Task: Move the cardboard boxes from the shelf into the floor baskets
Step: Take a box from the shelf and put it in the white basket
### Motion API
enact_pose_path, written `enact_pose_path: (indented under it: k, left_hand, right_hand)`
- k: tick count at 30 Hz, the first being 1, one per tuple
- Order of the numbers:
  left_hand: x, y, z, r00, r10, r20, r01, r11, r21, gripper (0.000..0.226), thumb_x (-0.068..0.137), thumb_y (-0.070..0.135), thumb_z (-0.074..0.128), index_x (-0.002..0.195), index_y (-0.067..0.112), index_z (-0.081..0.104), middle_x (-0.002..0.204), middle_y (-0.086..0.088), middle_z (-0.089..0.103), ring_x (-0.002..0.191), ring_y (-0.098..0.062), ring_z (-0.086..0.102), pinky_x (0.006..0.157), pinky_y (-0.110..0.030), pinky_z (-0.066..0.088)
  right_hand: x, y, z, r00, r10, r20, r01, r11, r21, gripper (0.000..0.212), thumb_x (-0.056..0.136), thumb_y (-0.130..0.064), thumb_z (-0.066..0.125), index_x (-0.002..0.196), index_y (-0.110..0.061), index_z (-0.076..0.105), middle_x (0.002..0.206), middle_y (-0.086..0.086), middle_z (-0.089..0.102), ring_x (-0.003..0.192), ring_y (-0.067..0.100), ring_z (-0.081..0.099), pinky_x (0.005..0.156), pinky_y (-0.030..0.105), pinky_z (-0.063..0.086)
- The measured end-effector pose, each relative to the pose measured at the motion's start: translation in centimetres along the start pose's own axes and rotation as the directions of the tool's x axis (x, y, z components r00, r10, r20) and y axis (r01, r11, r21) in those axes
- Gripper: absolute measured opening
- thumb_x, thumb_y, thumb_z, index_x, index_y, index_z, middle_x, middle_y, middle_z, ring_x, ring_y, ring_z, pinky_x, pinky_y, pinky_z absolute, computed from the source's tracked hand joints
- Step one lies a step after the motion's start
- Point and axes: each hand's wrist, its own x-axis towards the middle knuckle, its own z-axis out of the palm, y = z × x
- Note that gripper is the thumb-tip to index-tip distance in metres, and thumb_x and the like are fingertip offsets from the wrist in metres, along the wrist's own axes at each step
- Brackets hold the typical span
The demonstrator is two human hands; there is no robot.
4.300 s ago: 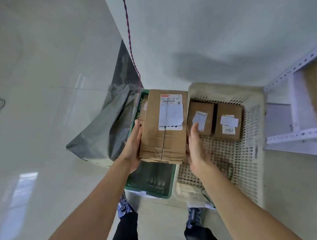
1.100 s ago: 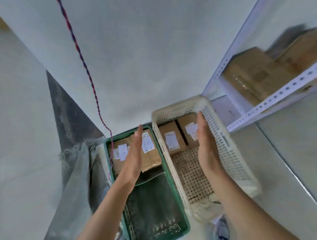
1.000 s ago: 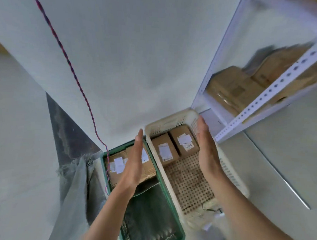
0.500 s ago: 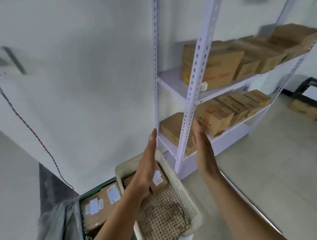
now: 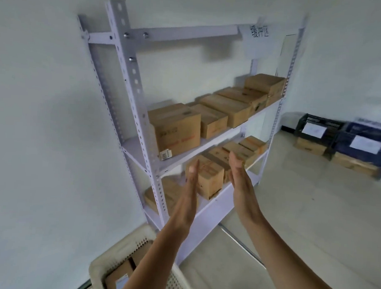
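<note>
A white metal shelf point(image 5: 131, 80) stands against the wall with cardboard boxes on two levels. A small brown box point(image 5: 207, 178) sits at the front of the lower level. My left hand point(image 5: 188, 196) and my right hand point(image 5: 241, 183) are raised flat, palms facing each other, either side of that box and short of touching it. Both hands hold nothing. A larger box point(image 5: 177, 130) stands on the upper level. The cream floor basket point(image 5: 115, 250) at the bottom left holds boxes, partly hidden by my left arm.
More boxes line both shelf levels toward the right. Dark crates point(image 5: 347, 138) with paper labels sit on boxes on the floor at the far right. A paper sign point(image 5: 258, 38) hangs on the top rail. A metal bar point(image 5: 240, 242) lies on the floor.
The box I held earlier now lies in the green basket. My view has swung up from the baskets to the shelf, and both empty hands have risen toward a lower-level box.
</note>
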Motion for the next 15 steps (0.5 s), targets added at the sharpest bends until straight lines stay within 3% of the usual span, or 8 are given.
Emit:
enact_pose_path:
  k: [6, 8, 10, 12, 13, 15]
  left_hand:
    - [10.6, 0.7, 5.5, 0.997, 0.052, 0.060, -0.048, 0.996, -0.077, 0.072, 0.097, 0.084, 0.019, 0.163, 0.059, 0.030, 0.172, 0.032, 0.027, 0.161, -0.001, 0.025, 0.130, -0.047, 0.016]
    - [14.5, 1.4, 7.2, 0.996, 0.040, 0.076, -0.031, 0.993, -0.113, 0.065, 0.092, 0.092, 0.025, 0.150, 0.067, 0.040, 0.164, 0.037, 0.038, 0.151, 0.008, 0.035, 0.129, -0.044, 0.021]
    - [18.6, 1.9, 8.9, 0.993, 0.047, 0.108, -0.027, 0.985, -0.173, 0.053, 0.088, 0.095, 0.030, 0.135, 0.074, 0.046, 0.148, 0.048, 0.049, 0.136, 0.023, 0.043, 0.122, -0.029, 0.036]
    - [22.1, 2.3, 10.4, 0.989, 0.054, 0.137, -0.025, 0.978, -0.206, 0.047, 0.091, 0.088, 0.032, 0.129, 0.068, 0.051, 0.119, 0.062, 0.056, 0.112, 0.038, 0.050, 0.095, -0.006, 0.048]
    - [23.8, 2.5, 11.1, 0.986, 0.072, 0.148, -0.041, 0.978, -0.205, 0.048, 0.092, 0.083, 0.029, 0.132, 0.064, 0.046, 0.115, 0.065, 0.054, 0.110, 0.040, 0.048, 0.088, -0.001, 0.046]
    - [27.0, 2.9, 12.8, 0.981, 0.097, 0.169, -0.061, 0.976, -0.209, 0.049, 0.094, 0.081, 0.026, 0.138, 0.062, 0.037, 0.121, 0.065, 0.050, 0.114, 0.042, 0.044, 0.090, 0.001, 0.043]
  right_hand:
    - [7.7, 0.8, -6.8, 0.999, 0.001, -0.048, -0.002, 1.000, -0.023, 0.078, 0.091, -0.084, 0.030, 0.162, -0.051, 0.030, 0.166, -0.032, 0.032, 0.153, -0.010, 0.027, 0.127, 0.028, 0.021]
    - [11.0, 1.1, -8.9, 0.998, -0.012, -0.063, 0.010, 0.999, -0.031, 0.077, 0.092, -0.086, 0.030, 0.162, -0.052, 0.031, 0.167, -0.033, 0.031, 0.153, -0.011, 0.025, 0.127, 0.026, 0.020]
    - [14.4, 1.0, -11.0, 0.996, -0.007, -0.089, 0.004, 0.999, -0.037, 0.073, 0.090, -0.087, 0.032, 0.157, -0.057, 0.034, 0.163, -0.037, 0.034, 0.149, -0.016, 0.028, 0.120, 0.015, 0.026]
    - [17.5, 0.8, -13.0, 0.993, -0.001, -0.122, -0.005, 0.999, -0.047, 0.070, 0.088, -0.087, 0.034, 0.153, -0.059, 0.035, 0.153, -0.044, 0.038, 0.138, -0.026, 0.035, 0.105, 0.001, 0.033]
    - [19.0, 0.7, -14.1, 0.990, -0.008, -0.144, -0.001, 0.998, -0.063, 0.074, 0.087, -0.089, 0.034, 0.155, -0.057, 0.035, 0.151, -0.045, 0.039, 0.136, -0.028, 0.036, 0.105, 0.001, 0.034]
    - [21.8, 0.7, -16.2, 0.983, -0.004, -0.182, -0.011, 0.997, -0.081, 0.082, 0.087, -0.090, 0.033, 0.160, -0.053, 0.033, 0.160, -0.037, 0.036, 0.145, -0.020, 0.032, 0.120, 0.015, 0.027]
